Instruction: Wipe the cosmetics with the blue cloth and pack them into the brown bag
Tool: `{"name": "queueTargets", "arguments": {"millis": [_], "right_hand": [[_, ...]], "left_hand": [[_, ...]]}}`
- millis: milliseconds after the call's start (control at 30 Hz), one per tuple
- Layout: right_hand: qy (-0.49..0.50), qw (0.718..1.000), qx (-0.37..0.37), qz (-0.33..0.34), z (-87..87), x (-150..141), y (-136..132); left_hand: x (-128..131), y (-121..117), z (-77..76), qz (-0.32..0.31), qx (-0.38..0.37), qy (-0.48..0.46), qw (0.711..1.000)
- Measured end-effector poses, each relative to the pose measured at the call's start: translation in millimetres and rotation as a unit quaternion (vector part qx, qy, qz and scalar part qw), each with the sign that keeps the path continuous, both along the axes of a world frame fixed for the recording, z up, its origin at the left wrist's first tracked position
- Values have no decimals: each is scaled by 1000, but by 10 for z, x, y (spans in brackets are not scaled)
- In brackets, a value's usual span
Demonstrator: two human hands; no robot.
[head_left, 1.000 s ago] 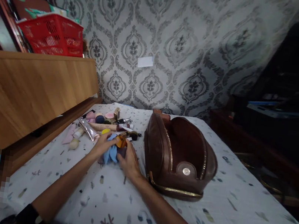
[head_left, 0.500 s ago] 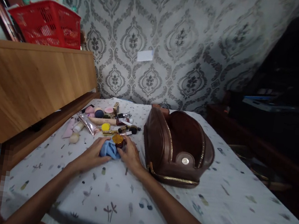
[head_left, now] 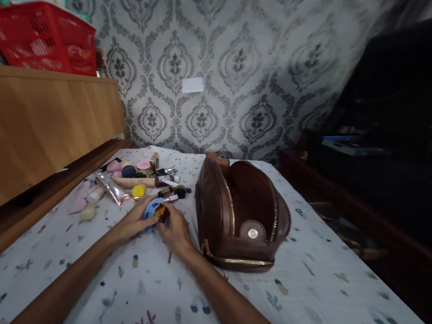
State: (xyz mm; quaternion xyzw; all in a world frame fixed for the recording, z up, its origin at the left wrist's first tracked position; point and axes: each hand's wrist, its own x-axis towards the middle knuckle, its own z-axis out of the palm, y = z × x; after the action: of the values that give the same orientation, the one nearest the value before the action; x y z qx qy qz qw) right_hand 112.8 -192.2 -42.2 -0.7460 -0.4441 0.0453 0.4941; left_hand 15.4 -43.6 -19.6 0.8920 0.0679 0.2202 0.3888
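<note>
Both my hands meet on the patterned white sheet (head_left: 219,303). My left hand (head_left: 131,222) is closed on a light blue cloth (head_left: 150,207), pressing it against a small jar with a gold lid (head_left: 160,211). My right hand (head_left: 173,229) grips that jar from the right side. Just right of my hands lies an open brown leather toiletry bag (head_left: 241,212) with a gold zip and a round metal snap. A heap of cosmetics (head_left: 136,180) lies behind my hands: tubes, sponges, a yellow round piece, brushes.
A wooden headboard (head_left: 34,129) runs along the left, with a red plastic basket (head_left: 35,37) on top. A damask-patterned wall (head_left: 222,65) stands behind. Dark furniture (head_left: 403,157) fills the right side beyond the bed's edge.
The cloth is more bunched up and mostly covered by my left hand, and less of it shows. My hands stay on the jar. The camera has shifted, so everything sits a little further left.
</note>
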Motion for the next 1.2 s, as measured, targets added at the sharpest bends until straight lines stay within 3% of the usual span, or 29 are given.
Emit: {"name": "queueTargets", "arguments": {"millis": [133, 300, 433, 800, 1200], "right_hand": [[-7, 1000, 11, -4, -32, 9, 11], [-9, 1000, 18, -4, -40, -1, 7], [-6, 1000, 18, -8, -39, -6, 8], [-20, 1000, -21, 5, 21, 2, -39], [25, 999, 21, 31, -21, 30, -67]], "left_hand": [[47, -21, -37, -8, 25, -1, 1000], [73, -12, -61, 69, 124, -4, 990], [47, -20, -53, 100, 140, 22, 985], [-50, -27, -17, 88, 167, 38, 981], [-89, -74, 9, 58, 201, 30, 977]]}}
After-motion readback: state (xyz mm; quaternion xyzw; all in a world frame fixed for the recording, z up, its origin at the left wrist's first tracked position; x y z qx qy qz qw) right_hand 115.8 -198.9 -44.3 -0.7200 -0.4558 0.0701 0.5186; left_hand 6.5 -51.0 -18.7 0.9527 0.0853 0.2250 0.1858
